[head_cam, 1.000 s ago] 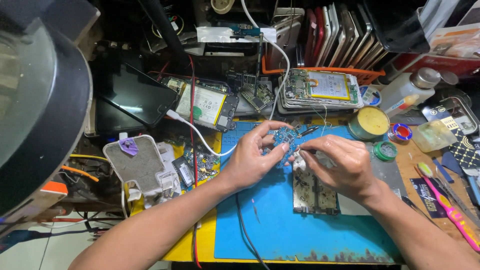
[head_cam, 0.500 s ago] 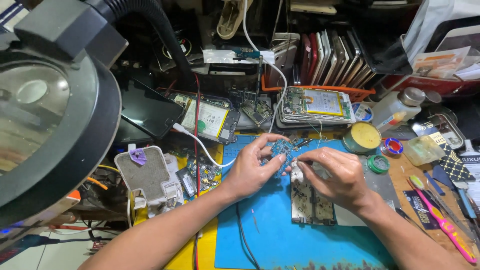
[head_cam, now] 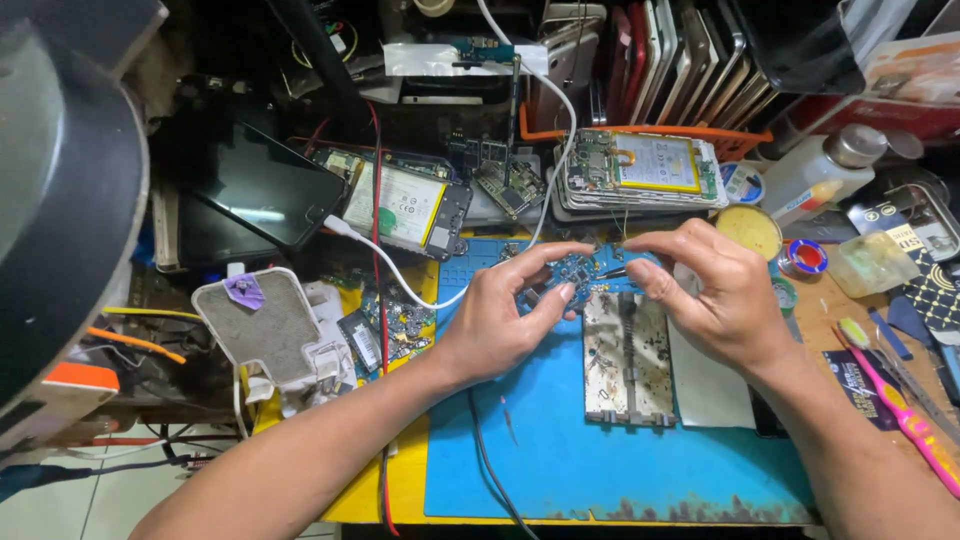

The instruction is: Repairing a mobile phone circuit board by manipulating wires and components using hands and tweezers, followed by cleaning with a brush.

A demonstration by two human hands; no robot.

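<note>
While our left hand (head_cam: 500, 320) pinches a small blue circuit board (head_cam: 575, 270) by its edges above the blue work mat (head_cam: 560, 450), our right hand (head_cam: 720, 290) grips a thin dark tool, apparently tweezers (head_cam: 612, 270), at the board's right side. We judge the board light, stiff and fragile, best held by its rim. Beyond the mat stands a white bottle (head_cam: 815, 180) with a blue label; right of the mat lies a pink toothbrush (head_cam: 900, 410).
</note>
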